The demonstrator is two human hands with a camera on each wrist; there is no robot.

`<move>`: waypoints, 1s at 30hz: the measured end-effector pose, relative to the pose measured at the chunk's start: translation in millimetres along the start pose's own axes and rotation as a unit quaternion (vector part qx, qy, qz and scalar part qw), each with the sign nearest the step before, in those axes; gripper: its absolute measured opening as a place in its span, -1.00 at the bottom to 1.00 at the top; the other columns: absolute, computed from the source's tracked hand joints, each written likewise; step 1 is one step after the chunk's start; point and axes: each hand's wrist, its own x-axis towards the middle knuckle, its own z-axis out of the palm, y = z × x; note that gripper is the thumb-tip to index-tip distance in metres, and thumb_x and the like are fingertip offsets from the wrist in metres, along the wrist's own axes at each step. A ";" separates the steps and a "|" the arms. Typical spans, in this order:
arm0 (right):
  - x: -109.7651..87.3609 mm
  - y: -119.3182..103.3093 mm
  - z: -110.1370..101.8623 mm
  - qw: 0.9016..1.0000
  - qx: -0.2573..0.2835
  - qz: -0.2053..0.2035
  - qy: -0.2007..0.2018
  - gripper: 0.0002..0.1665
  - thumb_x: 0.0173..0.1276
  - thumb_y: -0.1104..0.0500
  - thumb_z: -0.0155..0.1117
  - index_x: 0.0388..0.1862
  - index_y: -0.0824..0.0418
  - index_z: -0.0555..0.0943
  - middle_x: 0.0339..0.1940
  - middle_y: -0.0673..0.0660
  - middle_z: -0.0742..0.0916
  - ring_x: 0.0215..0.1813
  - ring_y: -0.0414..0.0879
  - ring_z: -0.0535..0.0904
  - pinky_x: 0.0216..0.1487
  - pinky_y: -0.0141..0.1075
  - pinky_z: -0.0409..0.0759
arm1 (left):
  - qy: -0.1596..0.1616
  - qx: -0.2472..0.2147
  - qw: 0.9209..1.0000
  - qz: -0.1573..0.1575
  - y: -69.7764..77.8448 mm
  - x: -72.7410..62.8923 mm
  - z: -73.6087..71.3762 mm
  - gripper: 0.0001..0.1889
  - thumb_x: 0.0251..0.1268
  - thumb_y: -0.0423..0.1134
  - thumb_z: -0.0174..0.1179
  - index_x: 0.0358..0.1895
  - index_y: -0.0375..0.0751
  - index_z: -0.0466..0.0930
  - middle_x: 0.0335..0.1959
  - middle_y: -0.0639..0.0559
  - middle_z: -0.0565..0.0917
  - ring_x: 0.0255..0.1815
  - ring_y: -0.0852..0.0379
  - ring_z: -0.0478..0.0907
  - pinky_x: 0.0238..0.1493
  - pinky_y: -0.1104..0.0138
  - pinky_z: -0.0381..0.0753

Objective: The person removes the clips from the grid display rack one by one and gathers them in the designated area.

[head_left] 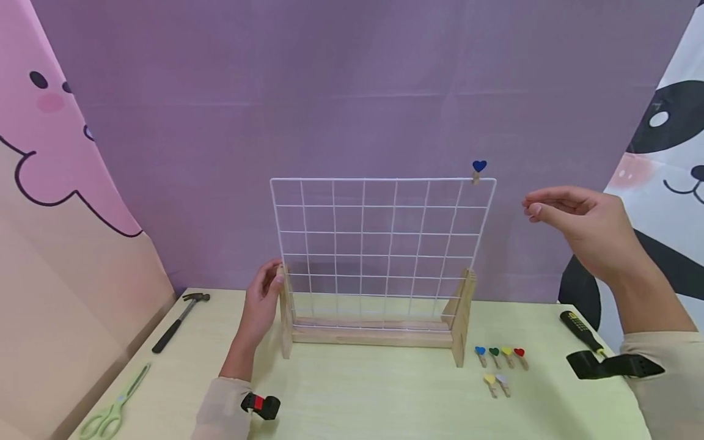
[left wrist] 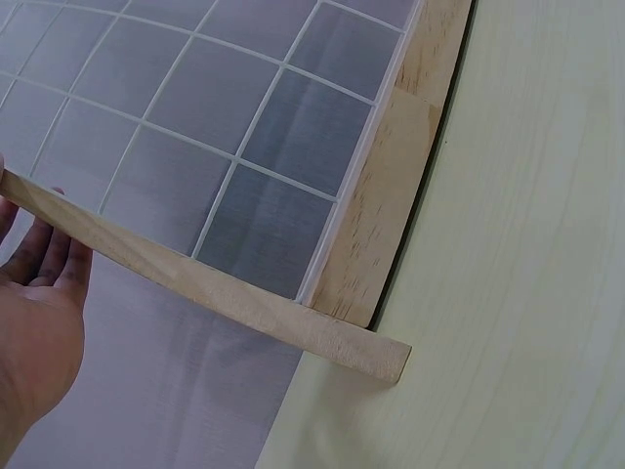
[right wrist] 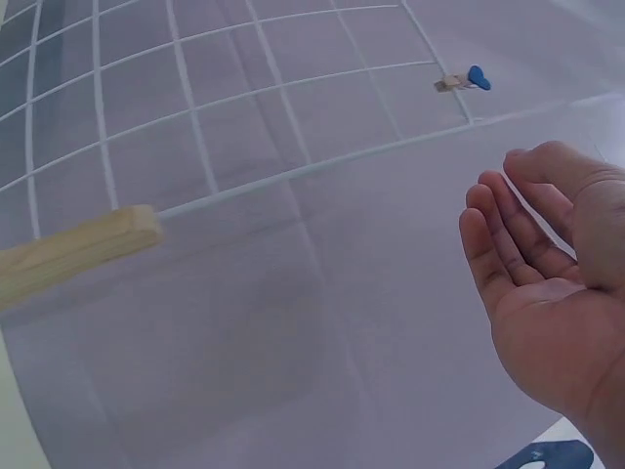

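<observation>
A white wire grid panel (head_left: pixel 362 232) stands upright in a wooden stand (head_left: pixel 374 337) on the table. My left hand (head_left: pixel 260 313) grips the stand's left wooden upright (left wrist: pixel 195 278), thumb on one side and fingers on the other. Clipped to the grid's top edge near the right corner is a small wooden clothespin with a dark blue heart (head_left: pixel 480 166). To the right of it my right hand (head_left: pixel 591 229) hangs in the air, fingers loosely bent and holding nothing. In the right wrist view this same heart clothespin (right wrist: pixel 477 78) lies beyond the fingertips.
Several heart clothespins (head_left: pixel 494 352) lie in two rows on the table (head_left: pixel 374 397), right of the stand. A hammer (head_left: pixel 176 324) and green scissors (head_left: pixel 114 406) lie at the left. A black-handled tool (head_left: pixel 580 330) is at the right edge. Behind hangs a purple cloth (head_left: pixel 330 91).
</observation>
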 end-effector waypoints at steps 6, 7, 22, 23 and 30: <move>14.9 -15.3 -1.4 0.999 0.047 -0.022 -0.003 -0.55 0.54 0.06 0.27 0.29 0.24 0.61 0.00 -0.24 0.77 0.04 -0.33 0.65 0.08 -0.69 0.48 | -0.001 0.001 1.000 0.003 -0.2 0.1 -2.1 -0.54 0.66 -0.17 0.02 0.48 -0.22 0.32 0.38 -0.34 0.50 0.24 0.25 0.50 0.22 0.64 0.47; 17.1 -17.6 -1.0 0.998 0.053 -0.023 -0.004 -0.55 0.54 0.07 0.27 0.29 0.25 0.61 0.00 -0.23 0.77 0.05 -0.31 0.65 0.07 -0.68 0.48 | -0.001 0.000 1.000 0.002 0.0 -0.1 -2.0 -0.55 0.66 -0.17 0.02 0.48 -0.22 0.33 0.38 -0.34 0.50 0.24 0.26 0.50 0.22 0.64 0.47; 44.9 -43.1 4.1 0.997 0.078 -0.017 -0.011 -0.59 0.50 0.09 0.33 0.25 0.17 0.66 -0.04 -0.26 0.79 0.03 -0.32 0.68 0.06 -0.66 0.52 | 0.002 -0.002 1.000 0.006 1.1 0.6 0.6 -0.55 0.65 -0.21 0.03 0.47 -0.26 0.33 0.36 -0.37 0.51 0.31 0.01 0.49 0.20 0.64 0.48; 46.5 -44.2 5.1 0.996 0.082 -0.017 -0.013 -0.58 0.49 0.08 0.34 0.25 0.18 0.66 -0.04 -0.26 0.79 0.03 -0.32 0.68 0.06 -0.66 0.53 | 0.003 -0.003 1.000 0.006 1.1 0.4 0.6 -0.55 0.65 -0.21 0.03 0.46 -0.25 0.34 0.36 -0.37 0.51 0.31 0.04 0.49 0.20 0.64 0.48; 56.6 -50.7 15.4 0.981 0.187 -0.025 -0.037 -0.59 0.38 0.19 0.46 0.16 0.30 0.69 -0.10 -0.12 0.84 -0.02 -0.24 0.74 0.07 -0.63 0.55 | 0.005 0.002 1.000 -0.002 -0.2 -0.3 0.5 -0.57 0.66 -0.19 0.02 0.46 -0.20 0.35 0.36 -0.33 0.52 0.23 0.29 0.51 0.21 0.65 0.47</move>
